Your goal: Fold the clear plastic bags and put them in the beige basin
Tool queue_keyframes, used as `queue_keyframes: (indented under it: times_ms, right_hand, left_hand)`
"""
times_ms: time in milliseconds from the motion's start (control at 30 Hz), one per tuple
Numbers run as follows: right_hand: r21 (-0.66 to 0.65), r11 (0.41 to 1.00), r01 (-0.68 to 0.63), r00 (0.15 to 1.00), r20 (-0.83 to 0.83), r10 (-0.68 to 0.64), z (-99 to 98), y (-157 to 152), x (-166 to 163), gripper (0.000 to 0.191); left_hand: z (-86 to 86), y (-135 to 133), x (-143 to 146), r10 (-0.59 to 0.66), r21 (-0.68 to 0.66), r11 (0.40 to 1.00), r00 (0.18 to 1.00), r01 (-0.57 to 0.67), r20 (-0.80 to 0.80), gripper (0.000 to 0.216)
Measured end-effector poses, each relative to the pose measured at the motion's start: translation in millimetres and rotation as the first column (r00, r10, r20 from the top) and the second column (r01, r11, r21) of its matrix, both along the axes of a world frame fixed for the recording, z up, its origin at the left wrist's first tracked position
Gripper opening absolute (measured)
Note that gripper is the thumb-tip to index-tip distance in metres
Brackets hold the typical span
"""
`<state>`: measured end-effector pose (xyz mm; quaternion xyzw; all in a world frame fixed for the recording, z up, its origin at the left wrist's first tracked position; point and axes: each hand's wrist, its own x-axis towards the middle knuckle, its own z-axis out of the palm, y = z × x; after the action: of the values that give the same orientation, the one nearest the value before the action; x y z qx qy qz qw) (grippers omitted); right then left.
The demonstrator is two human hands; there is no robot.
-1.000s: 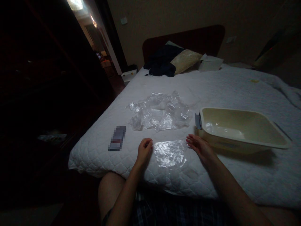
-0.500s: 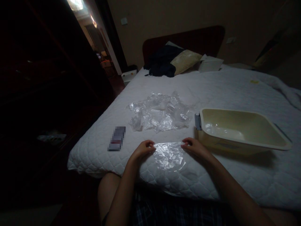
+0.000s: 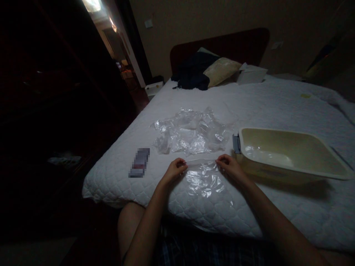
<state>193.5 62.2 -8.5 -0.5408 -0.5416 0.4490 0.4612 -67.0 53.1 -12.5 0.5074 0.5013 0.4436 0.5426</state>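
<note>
A clear plastic bag (image 3: 205,179) hangs from its upper edge, stretched between my two hands over the near side of the bed. My left hand (image 3: 177,169) pinches the left corner of that edge. The right corner is pinched by my right hand (image 3: 227,165). Beyond my hands lies a loose spread of crumpled clear plastic bags (image 3: 191,133). Just right of my right hand sits a cream plastic bin (image 3: 280,175) with a grey latch (image 3: 236,143) at its left end.
A pixelated flat rectangular item (image 3: 139,163) lies left of my left hand on the white quilted bed cover (image 3: 111,173). Dark clothing (image 3: 191,72), a beige pillow (image 3: 223,72) and a white box (image 3: 252,75) are near the headboard (image 3: 249,42).
Both hands have risen slightly and moved a little away from me, lifting the bag's upper edge. The view has shifted slightly.
</note>
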Motion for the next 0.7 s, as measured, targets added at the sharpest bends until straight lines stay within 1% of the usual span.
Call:
queue_keyframes:
  times_ms: [133, 167, 267, 333, 400, 467, 567, 700]
  right_hand:
    - [0.055, 0.998, 0.008, 0.999, -0.035, -0.007, -6.1, -3, 2, 0.022]
    - [0.062, 0.998, 0.007, 0.999, -0.042, -0.004, -7.5, -5, 3, 0.023]
    - [0.076, 0.997, 0.009, 0.999, -0.054, -0.005, -9.1, -10, 2, 0.024]
    - [0.076, 0.997, 0.022, 0.998, -0.060, -0.017, -8.8, -13, 1, 0.024]
    - [0.070, 0.997, 0.042, 0.997, -0.062, -0.038, -8.9, -14, 0, 0.024]
    - [0.076, 0.995, 0.057, 0.997, -0.049, -0.054, -9.8, -15, 0, 0.024]
    - [0.108, 0.992, 0.069, 0.998, 0.000, -0.069, -11.8, -16, 0, 0.023]
    - [0.144, 0.985, 0.097, 0.992, 0.064, -0.107, -11.2, -17, -1, 0.018]
  left_hand:
    - [-8.5, 0, -2, -0.020, 0.041, 0.999, 1.000, 0.019, 0.021, 0.046]
    - [-9.2, -1, -3, -0.031, 0.040, 0.999, 0.999, 0.030, 0.017, 0.046]
    - [-7.7, -4, -5, -0.051, 0.023, 0.998, 0.999, 0.051, 0.007, 0.036]
    - [-4.9, -5, -6, -0.076, -0.019, 0.997, 0.996, 0.077, 0.040, 0.032]
    - [-2.5, -6, -8, -0.109, -0.060, 0.992, 0.989, 0.116, 0.104, 0.038]
    - [-1.4, -7, -9, -0.151, -0.062, 0.985, 0.981, 0.160, 0.120, 0.046]
    - [-2.2, -8, -7, -0.161, -0.016, 0.987, 0.986, 0.162, 0.042, 0.052]
    - [-4.6, -11, -1, -0.092, 0.039, 0.995, 0.994, 0.094, -0.064, 0.046]
